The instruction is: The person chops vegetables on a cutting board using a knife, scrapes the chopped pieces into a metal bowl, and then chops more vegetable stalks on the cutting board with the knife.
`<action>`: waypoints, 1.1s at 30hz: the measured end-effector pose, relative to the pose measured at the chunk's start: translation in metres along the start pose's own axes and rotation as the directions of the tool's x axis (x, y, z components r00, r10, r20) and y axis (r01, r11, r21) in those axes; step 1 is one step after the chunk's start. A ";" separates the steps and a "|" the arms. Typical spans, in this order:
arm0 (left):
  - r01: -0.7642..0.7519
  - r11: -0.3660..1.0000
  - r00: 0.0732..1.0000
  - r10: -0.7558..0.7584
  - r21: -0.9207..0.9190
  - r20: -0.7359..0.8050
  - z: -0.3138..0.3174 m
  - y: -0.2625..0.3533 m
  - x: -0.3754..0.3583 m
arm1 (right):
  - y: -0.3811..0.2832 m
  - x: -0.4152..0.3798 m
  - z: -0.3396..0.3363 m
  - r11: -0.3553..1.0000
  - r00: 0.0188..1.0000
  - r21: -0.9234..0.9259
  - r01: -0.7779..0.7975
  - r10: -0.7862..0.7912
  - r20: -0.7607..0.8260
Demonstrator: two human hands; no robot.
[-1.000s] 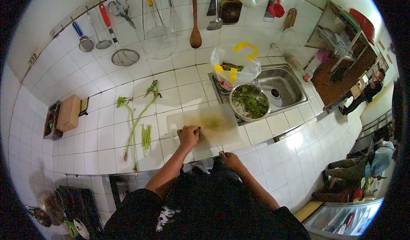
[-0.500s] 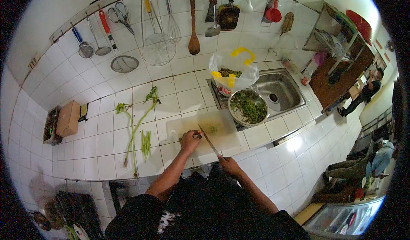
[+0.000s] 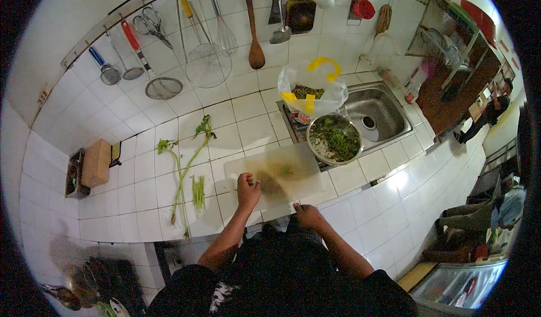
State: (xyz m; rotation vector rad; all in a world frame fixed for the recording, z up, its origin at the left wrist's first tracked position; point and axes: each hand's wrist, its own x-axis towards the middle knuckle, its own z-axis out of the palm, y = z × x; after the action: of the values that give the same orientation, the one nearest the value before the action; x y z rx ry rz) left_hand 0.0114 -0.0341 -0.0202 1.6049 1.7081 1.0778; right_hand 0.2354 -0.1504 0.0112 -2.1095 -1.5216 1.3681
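Note:
A pale cutting board [image 3: 307, 187] lies on the tiled counter, with a small heap of chopped greens [image 3: 285, 171] on it. Over the board's left part is my left hand [image 3: 248, 190], fingers curled closed; whatever they may hold is too small to make out. At the board's front edge my right hand [image 3: 308, 216] is closed on a knife [image 3: 295, 203], whose blade is smeared by motion. Left of the board lie a bundle of cut green stems [image 3: 198, 193] and two long leafy stalks [image 3: 181, 173]. A steel bowl [image 3: 361, 142] of chopped greens stands behind the board's right end.
A plastic bag [image 3: 284, 83] with yellow handles stands behind the bowl, beside the steel sink [image 3: 403, 122]. Utensils, including a wooden spoon [image 3: 256, 54], hang along the wall. A brown box [image 3: 97, 163] sits at far left. Two people are at the right.
My left hand has drawn away from the knife, to the left. The knife has come down and back toward me in my right hand, its blade now blurred. The view has shifted slightly.

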 end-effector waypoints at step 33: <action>-0.332 0.895 0.943 0.319 0.297 0.091 -0.005 0.008 -0.014 | -0.018 -0.001 -0.014 0.994 0.992 -0.096 0.050 -0.061 -0.114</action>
State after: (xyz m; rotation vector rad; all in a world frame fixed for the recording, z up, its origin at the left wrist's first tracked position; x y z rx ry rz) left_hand 0.0134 -0.0494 -0.0121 2.1580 1.6819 0.9511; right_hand 0.2347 -0.1384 0.0301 -2.1420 -1.6129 1.1553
